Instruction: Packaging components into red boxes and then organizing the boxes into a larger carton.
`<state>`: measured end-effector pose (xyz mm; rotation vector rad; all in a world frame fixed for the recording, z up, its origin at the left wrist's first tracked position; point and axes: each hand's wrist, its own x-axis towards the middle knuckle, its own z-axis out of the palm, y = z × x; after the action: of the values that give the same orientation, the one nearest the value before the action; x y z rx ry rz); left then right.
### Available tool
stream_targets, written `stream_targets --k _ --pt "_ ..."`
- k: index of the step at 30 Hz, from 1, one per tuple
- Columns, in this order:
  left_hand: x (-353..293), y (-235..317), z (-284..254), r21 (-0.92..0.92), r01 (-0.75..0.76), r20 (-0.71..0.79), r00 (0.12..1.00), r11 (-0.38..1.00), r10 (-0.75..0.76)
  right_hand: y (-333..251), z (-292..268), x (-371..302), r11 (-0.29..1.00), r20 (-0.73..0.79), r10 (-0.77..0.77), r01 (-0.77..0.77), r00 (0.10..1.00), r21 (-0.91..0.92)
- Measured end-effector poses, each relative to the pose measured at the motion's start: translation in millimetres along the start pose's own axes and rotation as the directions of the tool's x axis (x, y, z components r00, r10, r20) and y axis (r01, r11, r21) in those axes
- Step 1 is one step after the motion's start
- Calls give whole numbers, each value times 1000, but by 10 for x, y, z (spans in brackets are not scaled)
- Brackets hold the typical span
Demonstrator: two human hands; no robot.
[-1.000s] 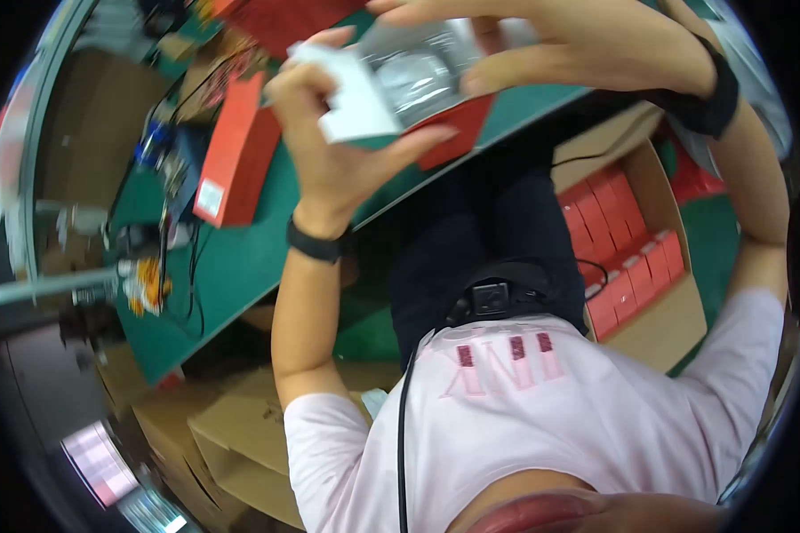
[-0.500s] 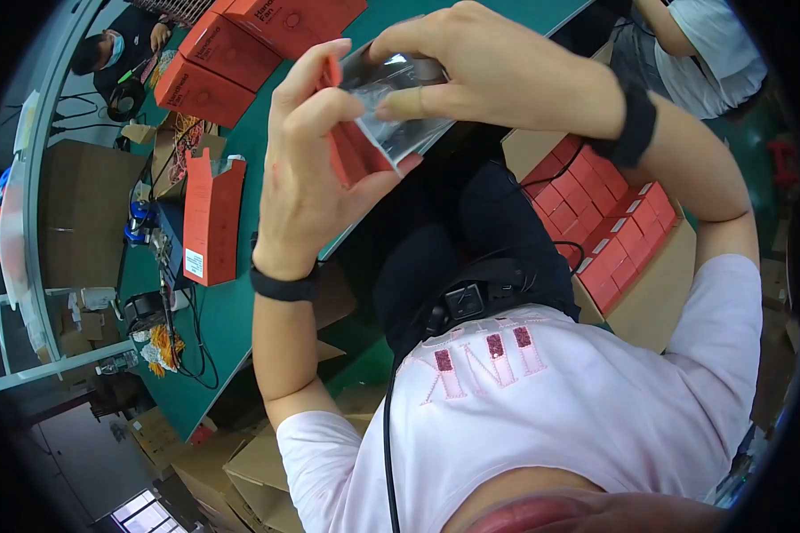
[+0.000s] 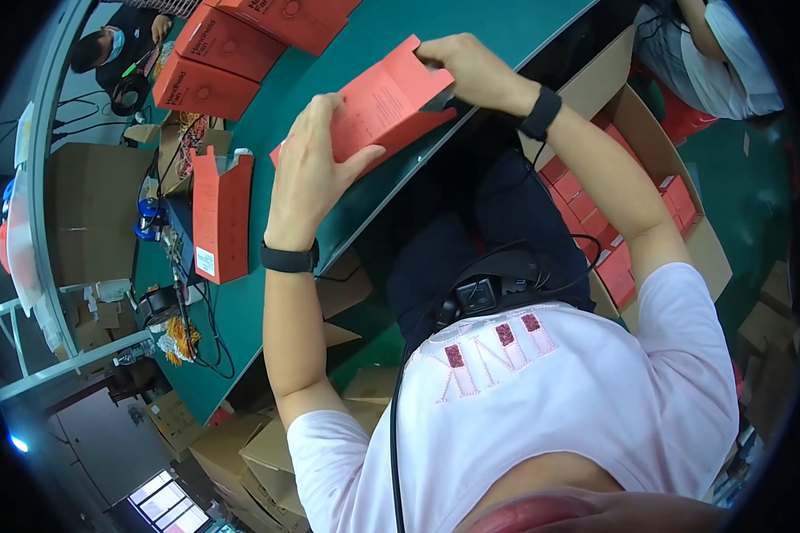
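1. Red carton (image 3: 384, 105), upper centre of frame: flat, tilted, held above the near edge of the green table (image 3: 267, 293).
2. Left hand (image 3: 309, 169): palm and spread fingers pressed on the carton's lower left end.
3. Right hand (image 3: 471, 69): pinching the carton's upper right end; whether that flap is tucked is probably hidden.
4. Risk: held past the table edge, the carton could slip and drop into the lap.
5. Open red box (image 3: 221, 216), left of frame, upright; stacked red boxes (image 3: 240, 40), upper left.

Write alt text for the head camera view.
Both hands hold a flat red carton over a green table: left hand at its lower end, right hand at the top. An open red carton stands nearby.
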<state>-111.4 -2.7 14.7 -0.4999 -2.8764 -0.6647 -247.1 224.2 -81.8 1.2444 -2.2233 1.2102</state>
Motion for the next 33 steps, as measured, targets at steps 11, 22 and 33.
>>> stream_targets --k 11,22,33 --pt "-86 -72 80 42 -5 -93 996 999 9 -61 -414 -19 966 -63 214 -221 975 -134" --pt "337 97 536 154 45 -122 992 987 -27 -126 -477 260 954 287 293 -257 912 -156" --pt "464 34 511 61 167 -119 980 984 -159 -194 -517 208 1000 -204 15 -16 979 -3"
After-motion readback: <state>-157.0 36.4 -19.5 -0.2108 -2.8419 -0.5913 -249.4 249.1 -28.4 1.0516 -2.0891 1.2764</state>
